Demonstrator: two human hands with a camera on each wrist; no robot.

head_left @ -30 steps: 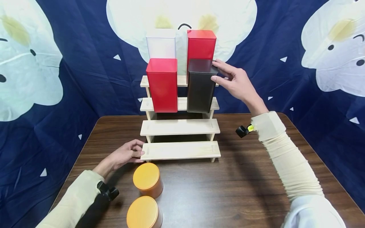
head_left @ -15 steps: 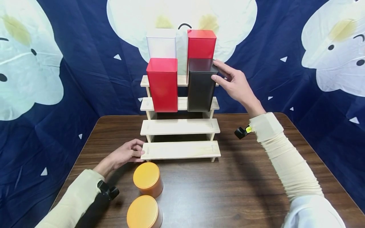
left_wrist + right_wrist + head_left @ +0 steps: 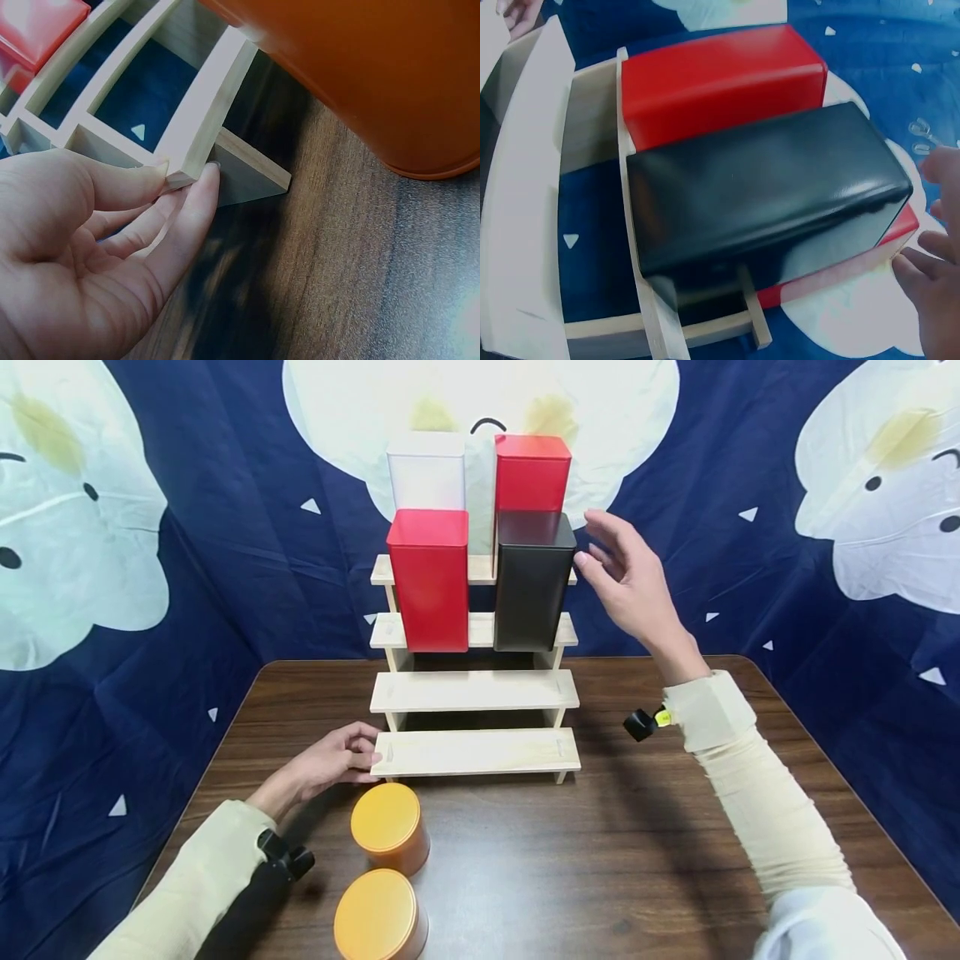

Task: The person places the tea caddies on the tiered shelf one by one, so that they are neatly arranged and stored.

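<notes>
A stepped wooden display stand [image 3: 474, 692] carries four tall tins on its upper two tiers. A black tin [image 3: 534, 585] and a red tin [image 3: 429, 585] stand on the third tier; a white tin [image 3: 426, 472] and a second red tin [image 3: 532, 468] are behind them on the top tier. My right hand [image 3: 626, 581] is just right of the black tin's lid, apart from it, fingers loosely bent around nothing. My left hand [image 3: 333, 762] pinches the left end of the lowest step, thumb [image 3: 127, 184] above and fingers underneath in the left wrist view.
Two orange round tins, one nearer the stand [image 3: 386, 818] and one closer to me [image 3: 377, 917], sit on the dark wooden table [image 3: 570, 868] beside my left forearm. A navy cloth with cloud shapes [image 3: 300, 585] hangs behind the stand.
My right hand has let go of the black tin's upper right edge and moved away to the right. The black tin stays in place. My left hand keeps its hold on the stand.
</notes>
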